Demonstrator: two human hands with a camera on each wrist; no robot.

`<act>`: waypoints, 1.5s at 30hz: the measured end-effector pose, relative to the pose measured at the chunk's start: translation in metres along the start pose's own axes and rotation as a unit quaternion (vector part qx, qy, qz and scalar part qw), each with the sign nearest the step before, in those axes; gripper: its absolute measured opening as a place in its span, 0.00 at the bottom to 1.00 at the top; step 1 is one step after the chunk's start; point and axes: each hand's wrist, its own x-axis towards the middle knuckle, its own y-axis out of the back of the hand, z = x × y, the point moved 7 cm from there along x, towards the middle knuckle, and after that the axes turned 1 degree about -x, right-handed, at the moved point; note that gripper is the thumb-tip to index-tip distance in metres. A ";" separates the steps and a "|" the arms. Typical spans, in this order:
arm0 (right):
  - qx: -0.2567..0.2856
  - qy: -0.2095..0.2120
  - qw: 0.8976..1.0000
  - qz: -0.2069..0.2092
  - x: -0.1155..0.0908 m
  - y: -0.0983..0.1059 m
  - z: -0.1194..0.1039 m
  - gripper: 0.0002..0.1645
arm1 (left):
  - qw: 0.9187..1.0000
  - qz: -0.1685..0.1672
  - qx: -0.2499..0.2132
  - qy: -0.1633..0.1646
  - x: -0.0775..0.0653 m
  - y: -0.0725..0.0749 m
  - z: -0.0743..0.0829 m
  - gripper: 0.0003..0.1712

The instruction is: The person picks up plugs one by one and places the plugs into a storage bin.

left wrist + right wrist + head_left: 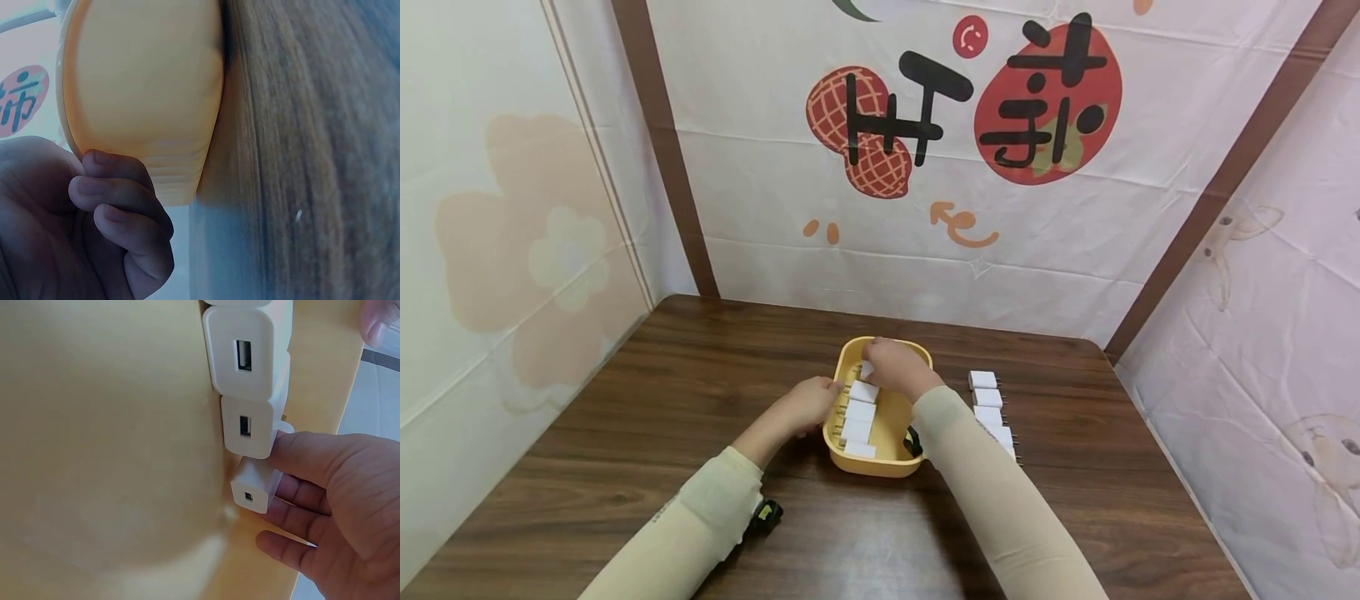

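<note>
A yellow plastic basket stands on the table with a row of white USB charger plugs along its left side, prongs toward the left wall. My left hand holds the basket's left rim, its curled fingers against the outer wall. Reaching into the far end of the basket, my right hand grips the last charger of the row between thumb and fingers. That charger sits beside its neighbour, USB port facing the wrist camera. Its prong end is hidden by the hand.
To the right of the basket, a second row of white chargers lies on the brown table, prongs pointing right. My right sleeve partly covers its near end. Printed curtains close off the back and sides.
</note>
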 end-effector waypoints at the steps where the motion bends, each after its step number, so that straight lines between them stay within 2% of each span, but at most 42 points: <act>1: -0.002 0.001 1.000 0.001 0.000 -0.001 0.000 0.20 | 1.000 0.001 -0.001 0.000 0.000 -0.001 -0.001 0.26; 10: -0.016 0.010 1.000 -0.001 0.000 0.003 -0.003 0.18 | 1.000 0.003 -0.002 -0.004 -0.001 0.002 0.003 0.26; 19: -0.005 0.005 1.000 -0.007 0.000 -0.002 -0.004 0.16 | 1.000 0.000 0.001 -0.003 0.000 0.000 0.000 0.26; 31: 0.013 0.009 1.000 -0.009 0.000 -0.004 -0.005 0.18 | 1.000 0.001 -0.002 -0.005 0.001 -0.001 -0.003 0.26; 39: 0.016 0.010 1.000 -0.008 0.002 -0.007 -0.003 0.16 | 1.000 -0.001 -0.005 0.002 0.003 -0.001 -0.004 0.27; 45: 0.031 -0.001 0.999 -0.018 0.002 -0.007 -0.001 0.18 | 1.000 -0.002 -0.006 -0.001 0.003 -0.001 -0.004 0.26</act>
